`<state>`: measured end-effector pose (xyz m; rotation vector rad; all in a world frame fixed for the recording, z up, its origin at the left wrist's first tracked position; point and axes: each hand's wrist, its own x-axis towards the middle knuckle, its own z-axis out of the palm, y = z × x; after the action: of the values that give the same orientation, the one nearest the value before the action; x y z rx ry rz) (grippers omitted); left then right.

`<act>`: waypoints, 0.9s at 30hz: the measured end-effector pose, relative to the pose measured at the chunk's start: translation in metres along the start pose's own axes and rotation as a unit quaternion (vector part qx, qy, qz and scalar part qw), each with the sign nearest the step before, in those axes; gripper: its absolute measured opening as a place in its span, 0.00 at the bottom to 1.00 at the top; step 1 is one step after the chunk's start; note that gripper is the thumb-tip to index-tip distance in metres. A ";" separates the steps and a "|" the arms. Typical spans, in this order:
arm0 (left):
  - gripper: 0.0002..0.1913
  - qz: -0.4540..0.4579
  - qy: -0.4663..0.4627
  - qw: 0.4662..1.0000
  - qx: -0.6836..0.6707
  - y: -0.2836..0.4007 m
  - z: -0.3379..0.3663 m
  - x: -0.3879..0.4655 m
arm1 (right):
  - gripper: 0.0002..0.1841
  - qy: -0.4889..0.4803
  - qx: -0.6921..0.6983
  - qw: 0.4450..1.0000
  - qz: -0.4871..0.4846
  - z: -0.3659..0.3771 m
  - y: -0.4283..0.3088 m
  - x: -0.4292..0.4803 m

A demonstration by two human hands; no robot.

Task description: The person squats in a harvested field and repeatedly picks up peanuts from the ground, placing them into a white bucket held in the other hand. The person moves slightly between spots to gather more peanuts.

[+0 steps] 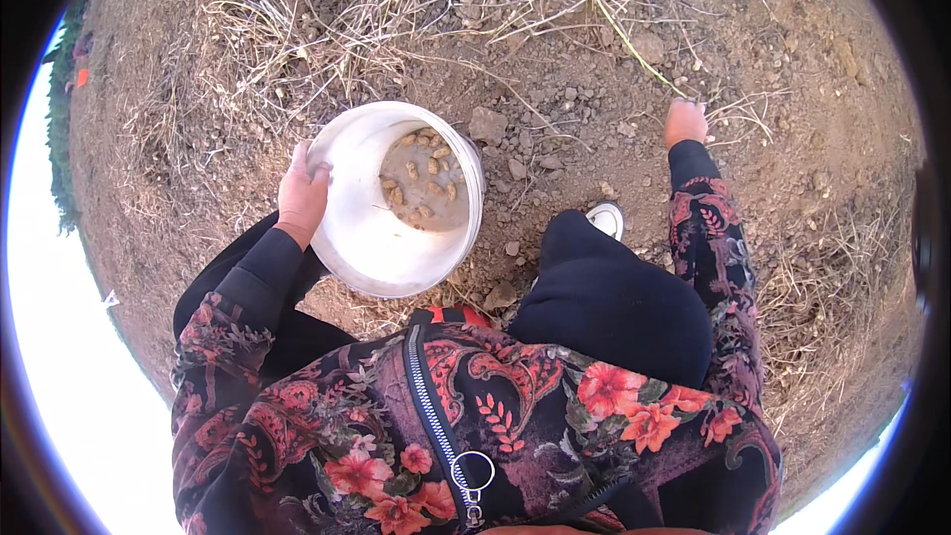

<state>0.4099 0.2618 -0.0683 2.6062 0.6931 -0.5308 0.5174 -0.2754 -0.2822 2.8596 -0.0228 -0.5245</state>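
Observation:
My left hand (303, 189) grips the rim of a white plastic bucket (364, 238), thumb over the edge. The bucket tilts so its mouth faces me, and several unshelled peanuts (434, 165) lie on its dirty bottom. Out to the right, my right hand (685, 122) is low over the soil, its fingers closed at the end of a yellow-green plant stem (631, 48). Thin dry stalks (747, 117) spread out on the far side of that fist. My fingertips there are partly hidden.
A heap of dry plant stalks (356, 37) covers the ground ahead. Clods (488, 125) and small stones dot the brown soil (810, 148). My knee (617, 297) and white shoe (608, 220) are between bucket and right arm. More dry stalks (825, 297) lie at right.

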 end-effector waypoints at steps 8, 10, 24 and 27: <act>0.22 0.010 -0.024 0.999 0.035 0.006 0.009 0.004 | 0.10 -0.038 -0.057 0.997 0.028 0.014 0.008 -0.025; 0.21 0.027 -0.008 0.999 0.020 0.004 0.008 0.010 | 0.09 -0.023 -0.066 0.997 0.039 0.010 0.011 -0.031; 0.27 0.010 -0.028 0.996 -0.087 -0.009 0.016 0.025 | 0.10 0.003 0.676 0.684 0.276 0.021 0.069 -0.104; 0.22 -0.074 -0.081 0.972 -0.207 -0.001 0.013 0.032 | 0.09 0.049 0.807 0.490 0.326 0.019 0.048 -0.137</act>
<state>0.4321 0.2690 -0.0946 2.1110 0.8463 -0.5669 0.3841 -0.3186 -0.2405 3.6108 -2.8740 0.0266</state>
